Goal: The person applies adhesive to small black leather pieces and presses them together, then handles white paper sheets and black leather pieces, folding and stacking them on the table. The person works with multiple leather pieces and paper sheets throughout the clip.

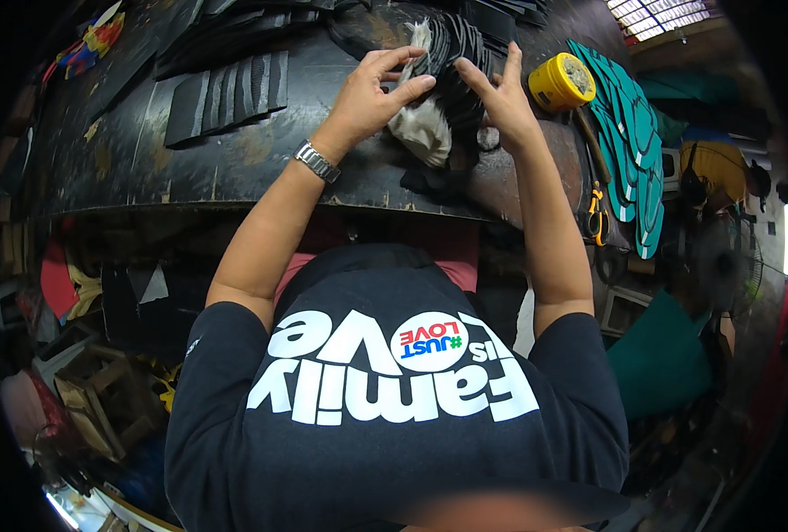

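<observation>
My left hand (378, 93) and my right hand (498, 99) are raised over a black worktable (146, 160), fingers spread, on either side of a fanned stack of thin black pieces (454, 75). The left fingertips pinch the stack's near edge; the right fingers rest against its other side. A crumpled white cloth (421, 129) lies just below the stack, partly under my left hand. A metal watch (316, 161) is on my left wrist.
A row of dark flat strips (230, 89) lies at the table's left. A yellow tin (561, 82) stands right of my right hand, beside teal sole-shaped sheets (638, 151) and yellow-handled pliers (596, 213). Wooden stools and clutter fill the floor at left.
</observation>
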Tool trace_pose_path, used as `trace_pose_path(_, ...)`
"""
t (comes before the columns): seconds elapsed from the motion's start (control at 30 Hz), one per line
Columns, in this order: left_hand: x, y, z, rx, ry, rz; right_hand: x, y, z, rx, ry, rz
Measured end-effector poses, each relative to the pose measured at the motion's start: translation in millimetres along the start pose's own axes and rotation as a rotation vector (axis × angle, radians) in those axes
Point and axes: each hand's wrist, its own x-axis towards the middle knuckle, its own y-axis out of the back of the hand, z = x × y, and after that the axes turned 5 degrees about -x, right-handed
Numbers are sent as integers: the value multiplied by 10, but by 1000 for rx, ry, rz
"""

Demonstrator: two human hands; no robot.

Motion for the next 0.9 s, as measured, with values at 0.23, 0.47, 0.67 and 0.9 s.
trace_pose_path(0.23, -126, -1, -85, -163, 154, 112, 576, 16, 88, 29, 122, -233)
trace_pose_path(0.47, -216, -126, -42, -475, 311, 205, 399, -143, -52, -163, 364, -105)
trace_pose_path(0.67, -202, -82, -57, -510, 360, 162, 370, -222, -133, -60, 321, -166)
trace_pose_path(0.9, -187, -227, 19, -448, 519, 54, 1054, 20, -114, -166, 459, -363)
